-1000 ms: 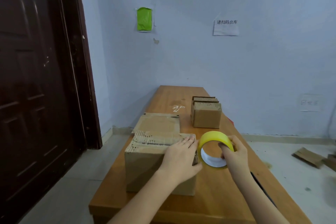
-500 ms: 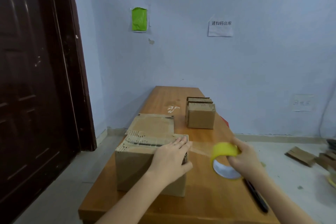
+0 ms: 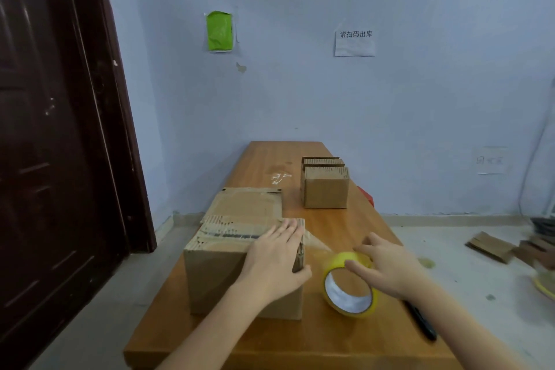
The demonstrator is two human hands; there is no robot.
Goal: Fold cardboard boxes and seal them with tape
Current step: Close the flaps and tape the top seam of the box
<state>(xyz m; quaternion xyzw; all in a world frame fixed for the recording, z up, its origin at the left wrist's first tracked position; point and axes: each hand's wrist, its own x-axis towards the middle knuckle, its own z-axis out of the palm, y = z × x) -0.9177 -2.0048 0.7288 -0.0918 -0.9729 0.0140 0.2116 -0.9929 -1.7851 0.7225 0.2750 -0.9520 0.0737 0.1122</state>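
Tape roll lowered to table; right hand loosens, left hand presses box.

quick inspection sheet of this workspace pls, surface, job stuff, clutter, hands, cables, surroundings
surface: wooden table, a shiny smear on it near the far end.
job's things: near box with a clear tape strip running off its right edge to the yellow tape roll, which stands on edge; small box further back; flat cardboard behind the near box.
clutter: black pen by the right edge; red item behind the small box, unclear what.
hands: left hand flat on the near box's right top edge; right hand with spread fingers on the roll.
cables: a cable against the right wall.
surroundings: dark door, green sheet, paper notice, cardboard scraps on the floor.
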